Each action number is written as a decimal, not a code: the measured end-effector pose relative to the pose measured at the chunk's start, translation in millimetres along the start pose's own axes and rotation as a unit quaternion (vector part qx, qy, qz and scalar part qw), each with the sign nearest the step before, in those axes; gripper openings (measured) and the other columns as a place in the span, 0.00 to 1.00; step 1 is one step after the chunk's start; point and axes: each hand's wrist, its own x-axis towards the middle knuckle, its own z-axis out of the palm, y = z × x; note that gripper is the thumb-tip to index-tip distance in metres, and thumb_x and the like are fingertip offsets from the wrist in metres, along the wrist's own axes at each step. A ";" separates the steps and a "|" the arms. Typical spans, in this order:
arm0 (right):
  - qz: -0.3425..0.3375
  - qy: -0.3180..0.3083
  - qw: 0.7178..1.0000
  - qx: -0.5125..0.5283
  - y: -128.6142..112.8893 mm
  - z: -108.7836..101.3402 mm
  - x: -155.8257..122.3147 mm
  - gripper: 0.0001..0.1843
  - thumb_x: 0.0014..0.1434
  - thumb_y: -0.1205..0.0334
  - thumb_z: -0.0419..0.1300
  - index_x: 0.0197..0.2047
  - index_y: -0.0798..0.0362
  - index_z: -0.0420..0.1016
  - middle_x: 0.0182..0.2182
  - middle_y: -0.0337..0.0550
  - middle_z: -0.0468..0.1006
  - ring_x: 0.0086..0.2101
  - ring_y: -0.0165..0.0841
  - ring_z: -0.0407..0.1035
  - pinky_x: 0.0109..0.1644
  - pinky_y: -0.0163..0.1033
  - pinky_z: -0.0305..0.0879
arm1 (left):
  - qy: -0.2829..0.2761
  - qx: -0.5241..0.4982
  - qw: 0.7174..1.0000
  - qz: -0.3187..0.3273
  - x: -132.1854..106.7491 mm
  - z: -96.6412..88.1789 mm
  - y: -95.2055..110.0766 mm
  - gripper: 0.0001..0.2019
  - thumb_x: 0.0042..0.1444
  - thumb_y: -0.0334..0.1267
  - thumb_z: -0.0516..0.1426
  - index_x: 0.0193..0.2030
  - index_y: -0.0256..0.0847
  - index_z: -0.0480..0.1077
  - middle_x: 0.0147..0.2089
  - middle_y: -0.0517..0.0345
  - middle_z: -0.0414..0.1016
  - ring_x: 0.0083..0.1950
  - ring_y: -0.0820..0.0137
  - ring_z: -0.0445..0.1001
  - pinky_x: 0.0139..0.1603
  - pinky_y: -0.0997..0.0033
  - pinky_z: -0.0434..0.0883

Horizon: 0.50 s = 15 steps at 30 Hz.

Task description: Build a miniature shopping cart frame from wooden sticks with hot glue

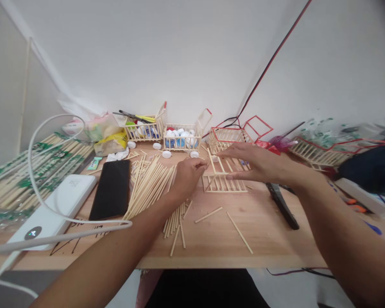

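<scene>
A small frame of thin wooden sticks (226, 190) stands on the table, with upright bars along its front and a taller stick rising at its left. At its left side my left hand (188, 176) is closed in a pinch; what its fingertips hold, if anything, is too small to make out. My right hand (259, 161) reaches over the frame from the right, fingers stretched out and thumb apart, the thumb close to the top bar. Whether it touches the bar I cannot tell. Loose wooden sticks (150, 186) lie in a pile under and left of my left arm.
Behind stand two stick carts (182, 143) on white wheels, filled with bottle caps, and a red-edged basket (229, 139). A phone (111, 188), a white power bank (54, 209) with its cable, and packaged chopsticks (38, 171) occupy the left. Black-handled pliers (282, 205) lie right.
</scene>
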 end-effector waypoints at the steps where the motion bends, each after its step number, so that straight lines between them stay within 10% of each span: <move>1: -0.001 0.001 1.000 0.000 -0.2 -0.1 0.0 0.33 0.58 0.39 0.55 0.62 0.47 0.66 0.50 0.50 0.73 0.50 0.44 0.67 0.53 0.52 0.64 | 0.001 0.003 1.000 0.000 0.1 -0.3 0.1 0.08 0.54 0.31 0.57 0.32 0.40 0.79 0.34 0.60 0.80 0.36 0.70 0.73 0.39 0.72 0.64; 15: 0.010 0.000 1.000 -0.011 -1.4 -0.7 -0.1 0.34 0.58 0.38 0.55 0.62 0.47 0.66 0.52 0.51 0.72 0.52 0.45 0.67 0.54 0.53 0.64 | -0.004 0.006 1.000 -0.020 -0.4 -0.2 4.9 0.07 0.54 0.30 0.57 0.34 0.39 0.78 0.35 0.58 0.81 0.36 0.70 0.73 0.41 0.71 0.65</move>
